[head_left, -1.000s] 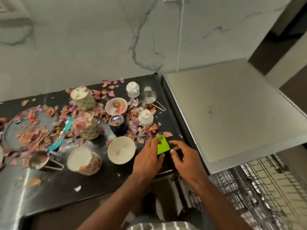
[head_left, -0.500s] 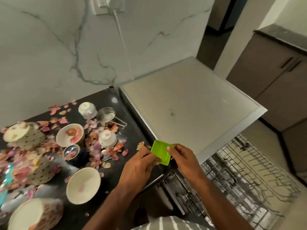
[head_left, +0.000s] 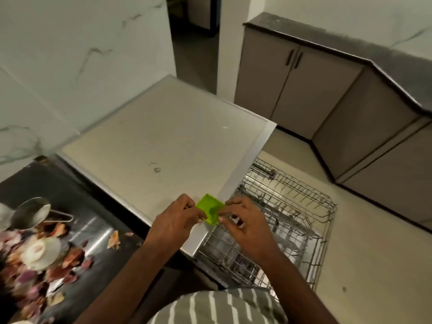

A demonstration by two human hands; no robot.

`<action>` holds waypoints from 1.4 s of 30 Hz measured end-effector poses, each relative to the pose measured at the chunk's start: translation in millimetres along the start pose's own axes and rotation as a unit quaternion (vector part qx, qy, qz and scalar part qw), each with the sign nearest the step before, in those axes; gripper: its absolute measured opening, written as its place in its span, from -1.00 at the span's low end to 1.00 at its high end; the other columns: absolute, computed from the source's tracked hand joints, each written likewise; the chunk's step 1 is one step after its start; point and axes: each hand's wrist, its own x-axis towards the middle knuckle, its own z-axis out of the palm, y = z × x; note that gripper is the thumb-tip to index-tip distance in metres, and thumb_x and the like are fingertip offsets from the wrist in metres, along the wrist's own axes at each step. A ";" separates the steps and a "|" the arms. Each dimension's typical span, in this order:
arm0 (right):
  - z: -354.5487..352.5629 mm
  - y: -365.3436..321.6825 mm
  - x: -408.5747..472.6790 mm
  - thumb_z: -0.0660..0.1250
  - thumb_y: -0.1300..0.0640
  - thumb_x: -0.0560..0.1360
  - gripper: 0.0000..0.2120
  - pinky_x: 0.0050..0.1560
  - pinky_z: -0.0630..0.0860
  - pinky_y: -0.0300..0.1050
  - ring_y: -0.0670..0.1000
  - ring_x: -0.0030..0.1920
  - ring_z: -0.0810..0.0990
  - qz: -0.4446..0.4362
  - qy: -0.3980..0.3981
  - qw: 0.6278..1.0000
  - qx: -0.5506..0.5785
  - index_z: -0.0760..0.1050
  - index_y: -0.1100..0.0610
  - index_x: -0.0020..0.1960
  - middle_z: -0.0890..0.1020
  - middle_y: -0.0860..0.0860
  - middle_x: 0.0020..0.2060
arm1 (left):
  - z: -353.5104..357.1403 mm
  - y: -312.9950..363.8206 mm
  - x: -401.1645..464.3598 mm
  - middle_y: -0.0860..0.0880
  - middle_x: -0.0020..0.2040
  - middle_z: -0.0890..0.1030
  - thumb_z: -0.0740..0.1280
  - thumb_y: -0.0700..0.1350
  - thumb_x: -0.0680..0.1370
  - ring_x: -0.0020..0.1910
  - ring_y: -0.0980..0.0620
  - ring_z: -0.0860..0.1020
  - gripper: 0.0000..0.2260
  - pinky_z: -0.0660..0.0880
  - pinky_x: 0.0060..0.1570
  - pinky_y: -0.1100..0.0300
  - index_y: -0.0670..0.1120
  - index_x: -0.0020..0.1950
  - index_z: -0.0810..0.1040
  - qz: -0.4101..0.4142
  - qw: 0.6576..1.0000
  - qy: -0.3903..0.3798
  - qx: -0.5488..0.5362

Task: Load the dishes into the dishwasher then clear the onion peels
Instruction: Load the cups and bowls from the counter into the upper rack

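Since the earlier frame I see the green dish (head_left: 209, 211) carried off the dark tabletop (head_left: 77, 206) to the dishwasher's front corner. Onion peels (head_left: 70, 258) and a steel cup (head_left: 30, 212) lie far left. My left hand (head_left: 174, 220) and right hand (head_left: 245, 224) pinch the dish between them, seemingly above the wire rack (head_left: 292, 225).

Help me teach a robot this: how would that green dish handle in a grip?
The green dish is probably light and stiff: fingertips of the left hand and right hand alone pinch it by opposite edges, and it keeps its square shape. It looks like smooth plastic, so it may slip. Flat-sided, it is unlikely to roll.
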 end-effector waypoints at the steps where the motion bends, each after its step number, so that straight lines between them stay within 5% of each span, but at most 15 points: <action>1: -6.8 5.6 -1.9 0.49 0.10 0.57 -0.86 0.10 0.58 -0.29 -0.17 0.17 0.59 -0.012 -0.003 1.000 -0.022 0.72 -0.01 0.13 0.60 -0.12 0.19 | 4.7 4.5 7.7 0.12 0.03 0.44 0.47 -0.07 0.60 -0.07 0.05 0.55 -0.87 0.57 -0.24 0.00 0.15 0.09 0.71 0.005 1.000 -0.006 0.001; 6: -29.3 25.7 -5.7 0.43 0.08 0.59 -0.83 0.00 0.55 -0.35 -0.16 -0.06 0.64 -0.043 -0.009 0.997 -0.060 0.70 0.05 0.16 0.72 -0.07 0.02 | 26.6 30.4 46.7 0.13 0.01 0.43 0.47 -0.10 0.59 -0.13 0.10 0.48 -0.88 0.47 -0.23 0.08 0.11 0.07 0.70 0.031 0.998 -0.048 -0.004; 11: -40.8 47.8 -3.1 0.45 0.13 0.58 -0.84 -0.12 0.61 -0.05 0.00 -0.10 0.63 -0.018 -0.001 0.992 -0.123 0.64 0.07 0.16 0.68 0.00 0.01 | 45.7 60.7 83.6 0.12 0.04 0.44 0.40 -0.14 0.61 -0.10 0.06 0.52 -0.80 0.55 -0.14 0.01 0.11 0.17 0.67 0.037 0.995 -0.098 -0.001; 13: -48.1 63.4 -1.2 0.44 0.20 0.58 -0.86 -0.13 0.57 -0.12 -0.02 -0.12 0.61 -0.004 0.030 0.992 -0.119 0.65 0.08 0.13 0.67 -0.01 -0.01 | 55.8 72.3 96.6 0.12 0.06 0.42 0.38 -0.12 0.64 -0.09 0.07 0.51 -0.78 0.57 -0.10 0.00 0.09 0.26 0.64 0.044 0.992 -0.117 -0.005; 16: -63.8 96.0 3.3 0.42 0.20 0.59 -0.83 -0.12 0.48 -0.31 -0.10 -0.13 0.57 0.070 0.059 0.991 -0.096 0.69 0.04 0.15 0.64 -0.06 -0.05 | 70.9 88.8 109.3 0.21 0.12 0.35 0.37 -0.05 0.66 -0.09 0.17 0.49 -0.64 0.56 -0.08 0.16 0.13 0.47 0.48 0.049 0.989 -0.141 -0.027; 19: -81.6 142.4 6.7 0.42 0.22 0.60 -0.80 -0.10 0.56 -0.26 -0.14 -0.15 0.58 0.200 0.058 0.972 -0.113 0.70 0.05 0.18 0.66 -0.05 0.00 | 83.2 97.2 113.9 0.22 0.28 0.40 0.35 -0.02 0.68 -0.03 0.21 0.53 -0.58 0.58 0.04 0.19 0.14 0.53 0.41 0.055 0.983 -0.174 -0.024; 26: -130.0 251.2 17.3 0.32 0.26 0.57 -0.75 0.02 0.58 -0.10 0.20 -0.02 0.72 0.391 -0.026 0.903 -0.176 0.73 0.21 0.14 0.75 0.21 0.03 | 99.4 93.8 109.3 0.21 0.35 0.45 0.32 0.04 0.68 0.15 0.23 0.51 -0.72 0.56 0.11 0.24 0.11 0.40 0.54 0.066 0.969 -0.238 -0.012; 29: -144.8 283.8 24.3 0.33 0.26 0.56 -0.80 -0.04 0.56 -0.08 0.23 -0.06 0.69 0.422 -0.053 0.886 -0.187 0.70 0.31 0.04 0.70 0.25 -0.10 | 103.6 85.8 101.2 0.23 0.39 0.42 0.32 0.06 0.68 0.14 0.27 0.50 -0.69 0.52 0.10 0.30 0.12 0.43 0.53 0.051 0.965 -0.258 -0.003; 34: -152.6 322.7 35.9 0.33 0.17 0.64 -0.74 -0.10 0.43 -0.15 0.18 -0.06 0.60 0.441 -0.099 0.868 -0.204 0.65 0.37 0.10 0.66 0.28 -0.01 | 110.2 76.4 85.8 0.25 0.40 0.39 0.30 0.07 0.68 0.15 0.25 0.53 -0.71 0.53 0.11 0.34 0.14 0.41 0.53 0.034 0.957 -0.286 -0.019; 42: -143.6 349.2 49.2 0.30 0.25 0.61 -0.74 0.07 0.61 0.01 0.23 0.05 0.63 0.447 -0.172 0.845 -0.236 0.59 0.39 0.21 0.63 0.26 0.05 | 104.9 57.2 58.7 0.22 0.45 0.40 0.25 0.14 0.66 0.33 0.30 0.42 -0.69 0.50 0.27 0.24 0.16 0.38 0.55 -0.017 0.958 -0.286 -0.034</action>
